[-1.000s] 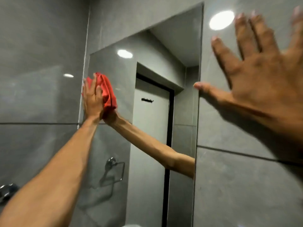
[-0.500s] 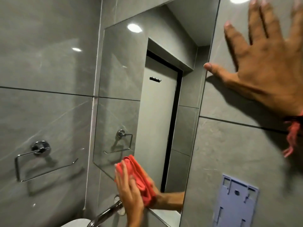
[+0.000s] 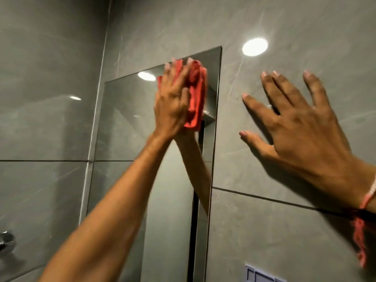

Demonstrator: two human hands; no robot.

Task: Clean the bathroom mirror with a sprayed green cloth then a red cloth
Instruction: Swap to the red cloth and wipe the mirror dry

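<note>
The bathroom mirror [image 3: 126, 123] is a tall frameless panel on the grey tiled wall. My left hand [image 3: 172, 102] presses a bunched red cloth [image 3: 196, 94] flat against the glass near the mirror's top right corner, with my arm stretched up from the lower left. The hand and cloth are doubled by their reflection. My right hand [image 3: 301, 129] lies flat on the wall tile to the right of the mirror, fingers spread, holding nothing. A red thread hangs from that wrist. No green cloth is in view.
A chrome fitting [image 3: 6, 241] sticks out of the wall at the far left edge. A pale plastic wall bracket [image 3: 262, 274] sits at the bottom, right of the mirror. A ceiling light glares on the tile [image 3: 254, 46] above my right hand.
My left hand has swept the red cloth from the mirror's bottom edge up to its top right corner. My right hand has stayed spread on the wall.
</note>
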